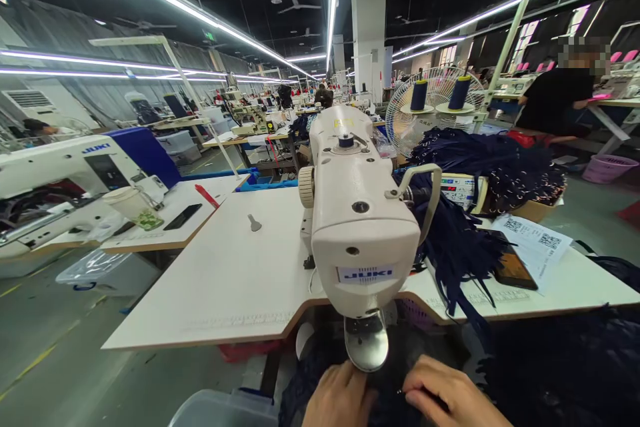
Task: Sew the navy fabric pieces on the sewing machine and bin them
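Although the lower frame edge cut off both wrists and much of the dark navy fabric [390,407], the main items could be listed from left to right.

Far left: a second white sewing machine [65,173] on its own table, partly cropped, with a pale cup [131,203] and a black phone [183,217] beside it.

Centre left: the white work table [225,280], flat, matt and notched at its front edge; a clear plastic bin [220,410] below it, only partly seen.

Centre: the cream sewing machine [357,227], smooth and rounded, its needle area hidden behind the metal face plate.

Bottom centre: the left hand [337,397] lay flat, fingers loose, on the fabric just beneath the machine head. The right hand [450,397], beside it, pressed curled fingers onto the same fabric; whether it pinched a fold could not be told.

Right: a heap of navy lace strips [495,170], frayed and draping over the table; two navy thread cones [419,95]; a wire-caged fan [435,113]; printed paper sheets [533,243].

Far right: a seated person in black [555,100].

Room: a long factory hall, grey floor, strip lighting overhead.
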Available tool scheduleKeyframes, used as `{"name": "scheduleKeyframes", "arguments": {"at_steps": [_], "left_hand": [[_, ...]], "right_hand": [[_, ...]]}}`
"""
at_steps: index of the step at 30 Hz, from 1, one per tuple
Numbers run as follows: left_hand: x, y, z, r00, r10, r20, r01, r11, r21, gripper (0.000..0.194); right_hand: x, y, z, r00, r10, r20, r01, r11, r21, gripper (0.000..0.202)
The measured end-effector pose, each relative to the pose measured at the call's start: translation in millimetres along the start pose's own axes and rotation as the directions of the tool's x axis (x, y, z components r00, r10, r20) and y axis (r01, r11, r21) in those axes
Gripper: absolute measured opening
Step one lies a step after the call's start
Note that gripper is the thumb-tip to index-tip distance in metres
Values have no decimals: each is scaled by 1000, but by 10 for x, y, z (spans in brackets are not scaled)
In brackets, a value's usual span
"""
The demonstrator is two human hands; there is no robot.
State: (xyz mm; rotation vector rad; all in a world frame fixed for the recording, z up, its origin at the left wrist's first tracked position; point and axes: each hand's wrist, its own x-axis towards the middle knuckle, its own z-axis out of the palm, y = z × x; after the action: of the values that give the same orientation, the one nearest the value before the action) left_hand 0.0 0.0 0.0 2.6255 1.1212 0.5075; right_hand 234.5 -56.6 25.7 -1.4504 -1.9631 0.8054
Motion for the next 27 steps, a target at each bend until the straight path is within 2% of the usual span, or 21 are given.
{"name": "scheduleKeyframes", "arguments": {"at_steps": [2, 4, 7, 9, 11, 14, 17, 20, 23, 25, 27], "left_hand": [[-31, -69, 73, 998, -62, -34, 61, 998, -23, 24], [-33, -52, 123, 994, -105, 36, 110, 966, -236, 25], [7, 80, 176, 970, -142, 197, 233, 768, -597, 29], [39, 169, 195, 946, -209, 246, 323, 642, -695, 28], [62, 227, 190, 928, -271, 255, 369, 586, -721, 25], [78, 277, 118, 911, -318, 263, 404, 554, -728, 24], [97, 325, 3, 871, -368, 326, 483, 519, -705, 21], [132, 374, -85, 859, -343, 379, 512, 557, -654, 15], [152, 418, -113, 873, -314, 373, 486, 612, -624, 12], [142, 443, -104, 885, -331, 327, 465, 621, -630, 12], [111, 463, -76, 900, -349, 261, 433, 651, -624, 11]], "right_hand": [[26, 76, 71, 987, 161, -11, -156, 970, 185, 21], [52, 115, 140, 962, 271, 22, -259, 889, 379, 26], [80, 117, 234, 945, 317, 77, -298, 743, 600, 35], [84, 108, 294, 940, 335, 65, -289, 681, 672, 39], [76, 104, 346, 930, 363, 49, -289, 645, 708, 44], [52, 77, 354, 924, 378, 56, -305, 642, 703, 48], [44, -15, 253, 939, 337, 63, -295, 699, 651, 48], [67, -124, 169, 966, 254, 48, -227, 743, 630, 47], [93, -157, 246, 956, 295, -1, -205, 667, 717, 43], [91, -125, 364, 932, 359, -54, -171, 564, 808, 39], [76, -69, 464, 925, 365, -105, -101, 503, 858, 39]]}}
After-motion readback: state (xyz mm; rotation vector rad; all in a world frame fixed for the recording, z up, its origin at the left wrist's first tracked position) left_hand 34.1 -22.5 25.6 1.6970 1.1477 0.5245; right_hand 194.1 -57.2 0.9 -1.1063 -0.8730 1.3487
